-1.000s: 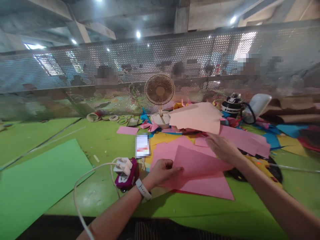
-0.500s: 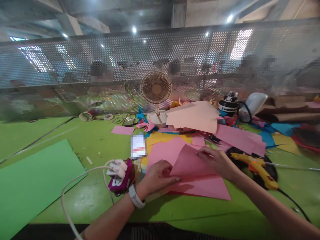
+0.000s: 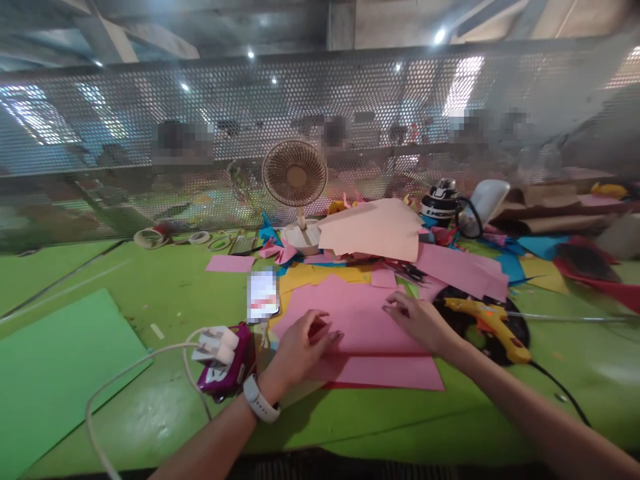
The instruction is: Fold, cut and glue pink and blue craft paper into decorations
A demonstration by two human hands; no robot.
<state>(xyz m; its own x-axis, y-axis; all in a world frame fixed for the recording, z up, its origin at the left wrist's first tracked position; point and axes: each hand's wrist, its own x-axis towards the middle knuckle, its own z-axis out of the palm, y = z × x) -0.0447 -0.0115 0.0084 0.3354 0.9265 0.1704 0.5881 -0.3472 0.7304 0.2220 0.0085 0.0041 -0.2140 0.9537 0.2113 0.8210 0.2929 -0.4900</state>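
Note:
Pink paper sheets [image 3: 350, 313] lie layered in front of me, with a dark edge or fold line running across them near the bottom. My left hand [image 3: 303, 347], with a white watch band [image 3: 260, 400] on its wrist, hovers at or rests on their left side, thumb and fingers apart. Over the right part of the same sheets is my right hand [image 3: 423, 323], its fingers loosely bent and spread, no paper pinched between them. Whether the fingertips touch the paper I cannot tell. Beneath the pink sheets, yellow paper [image 3: 300, 277] and a red edge peek out.
Right of my right hand, a yellow glue gun [image 3: 493, 327] lies on a black round plate. A phone [image 3: 263, 297] and purple power strip [image 3: 227, 370] are on the left, beside a green sheet [image 3: 65, 373]. Behind stand a fan [image 3: 296, 177], a bottle [image 3: 440, 203] and a perforated screen [image 3: 210, 100].
The pink sheet that my right hand held raised now lies flatter. My fingers have come off its edges and spread. The whole view has shifted a little to the right.

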